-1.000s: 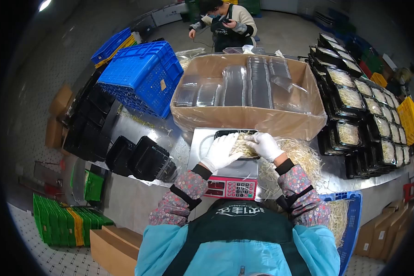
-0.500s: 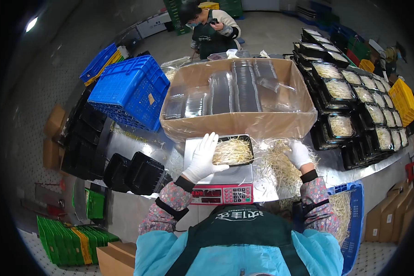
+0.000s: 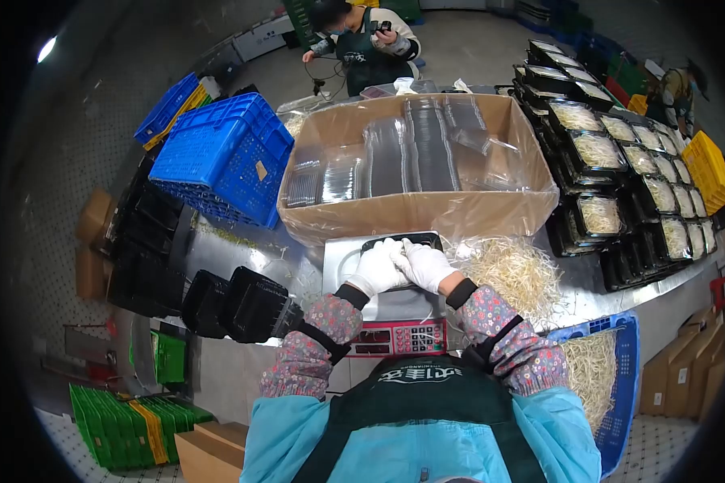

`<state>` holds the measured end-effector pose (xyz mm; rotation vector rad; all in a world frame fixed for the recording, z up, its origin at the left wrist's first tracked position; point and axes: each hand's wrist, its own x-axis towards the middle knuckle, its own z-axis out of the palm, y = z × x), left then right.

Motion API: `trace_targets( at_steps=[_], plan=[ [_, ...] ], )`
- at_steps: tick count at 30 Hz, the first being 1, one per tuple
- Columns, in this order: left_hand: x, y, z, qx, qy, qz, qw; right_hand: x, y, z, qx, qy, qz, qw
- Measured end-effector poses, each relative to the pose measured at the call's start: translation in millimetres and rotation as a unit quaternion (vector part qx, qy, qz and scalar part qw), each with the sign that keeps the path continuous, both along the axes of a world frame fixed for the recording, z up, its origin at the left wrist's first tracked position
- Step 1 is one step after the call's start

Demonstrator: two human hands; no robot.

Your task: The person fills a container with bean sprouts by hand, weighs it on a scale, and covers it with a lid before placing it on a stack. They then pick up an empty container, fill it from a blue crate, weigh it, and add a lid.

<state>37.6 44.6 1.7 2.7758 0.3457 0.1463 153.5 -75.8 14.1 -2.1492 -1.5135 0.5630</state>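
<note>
A black plastic tray (image 3: 432, 240) sits on the metal plate of a scale (image 3: 336, 262) with a red keypad panel; its contents are mostly covered by my hands. My left hand (image 3: 376, 267), white-gloved, lies over the tray's left part with fingers bent inward. Against it, my right hand (image 3: 427, 266), also gloved, is curled over the tray's middle. The fingertips meet, and whatever is under or between them is hidden. Right of the scale lies a loose heap of bean sprouts (image 3: 511, 274).
Behind the scale stands a cardboard box (image 3: 379, 219) of stacked clear lids. Filled trays (image 3: 600, 215) are piled at right, black trays (image 3: 250, 304) and a blue crate (image 3: 209, 161) at left. A blue basket (image 3: 630, 378) of sprouts is by my right side. A co-worker (image 3: 362, 52) stands opposite.
My right hand has left the sprout heap and moved left onto the tray. My left hand has shifted right from the tray's edge, fingers now curled. The co-worker's arm has moved outward with a cable.
</note>
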Motion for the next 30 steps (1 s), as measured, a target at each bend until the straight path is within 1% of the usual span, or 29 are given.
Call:
trace_targets(
  at_steps=[1, 2, 3, 4, 5, 7, 8, 9, 11, 12, 14, 15, 17, 18, 19, 20, 21, 23, 24, 25, 26, 27, 29, 30],
  plan=[
    [-1.1, -1.2, -2.1, 0.001, -0.001, -0.001, 1.0, 2.6, 0.7, 1.7, -0.018, 0.021, 0.01, 1.0],
    [-4.8, -3.6, -4.5, 0.01, -0.032, -0.001, 0.999, 2.4, -3.5, 0.2, -0.017, 0.022, 0.009, 1.0],
    [-6.9, -3.4, -6.2, 0.02, -0.062, -0.002, 0.998, 2.9, -11.0, -2.5, 0.04, -0.021, 0.028, 0.999],
    [-7.5, -3.6, -3.5, 0.02, -0.061, -0.004, 0.998, 5.4, -17.2, -5.1, 0.095, -0.064, 0.048, 0.992],
    [-8.4, -6.0, 0.1, 0.023, -0.043, 0.011, 0.999, 6.6, -26.4, 11.8, 0.095, -0.064, 0.046, 0.992],
    [-8.2, -12.5, 4.0, 0.02, -0.025, 0.024, 0.999, 15.6, -52.5, 42.2, 0.148, -0.2, 0.064, 0.966],
    [-9.2, -13.4, 5.5, 0.022, -0.036, 0.015, 0.999, 22.5, -63.0, 44.8, 0.135, -0.195, 0.023, 0.971],
    [-10.7, -13.6, 7.7, 0.025, -0.046, 0.005, 0.999, 31.0, -72.1, 50.6, 0.022, -0.149, 0.006, 0.989],
    [-10.0, -10.5, 13.9, 0.022, -0.024, -0.006, 0.999, 45.1, -84.4, 21.2, 0.01, -0.09, 0.016, 0.996],
    [-8.0, -8.3, 16.2, 0.001, -0.004, -0.02, 1.0, 45.3, -85.4, 5.8, 0.01, -0.091, 0.012, 0.996],
    [-7.1, -10.7, 23.9, -0.022, 0.017, -0.032, 0.999, 37.3, -88.4, -1.5, 0.125, -0.139, -0.025, 0.982],
    [-8.7, -12.4, 27.2, -0.017, 0.027, -0.026, 0.999, 41.7, -92.3, -2.8, 0.124, -0.138, -0.027, 0.982],
    [-13.6, -12.6, 34.4, -0.013, 0.039, -0.022, 0.999, 52.4, -102.9, 32.0, 0.083, -0.037, -0.026, 0.995],
    [-18.6, -10.6, 35.9, -0.01, 0.012, -0.031, 0.999, 62.5, -111.7, 43.4, 0.085, 0.037, -0.06, 0.994],
    [-23.3, -7.7, 38.1, -0.008, -0.015, -0.039, 0.999, 76.6, -120.7, 42.5, 0.12, 0.124, -0.076, 0.982],
    [-27.4, -4.6, 41.3, -0.009, -0.014, -0.038, 0.999, 81.4, -131.9, 55.6, 0.171, 0.145, -0.103, 0.969],
    [-32.2, -1.1, 44.8, -0.016, -0.031, -0.053, 0.998, 97.9, -141.1, 49.2, 0.141, 0.18, -0.148, 0.962],
    [-43.9, 5.4, 50.5, -0.021, -0.048, -0.065, 0.996, 113.3, -154.5, 53.7, 0.046, 0.13, -0.216, 0.967],
    [-50.7, 6.9, 52.7, -0.039, -0.071, -0.06, 0.995, 116.1, -158.9, 46.3, 0.047, 0.132, -0.214, 0.967],
    [-55.5, 7.9, 54.7, -0.058, -0.095, -0.056, 0.992, 113.9, -161.6, 40.2, 0.044, -0.048, -0.192, 0.979],
    [-58.6, 9.4, 56.0, -0.056, -0.095, -0.056, 0.992, 112.5, -162.2, 35.3, 0.039, -0.228, -0.164, 0.959],
    [-60.6, 10.4, 56.7, -0.046, -0.103, -0.045, 0.993, 109.1, -153.9, 27.6, 0.085, -0.139, -0.176, 0.971],
    [-60.3, 8.1, 54.9, -0.036, -0.108, -0.034, 0.993, 85.7, -123.3, 26.0, 0.225, -0.068, -0.155, 0.959],
    [-54.5, 4.6, 53.2, -0.038, -0.107, -0.044, 0.993, 65.9, -106.4, 32.6, 0.253, -0.005, -0.125, 0.959]
  ],
)
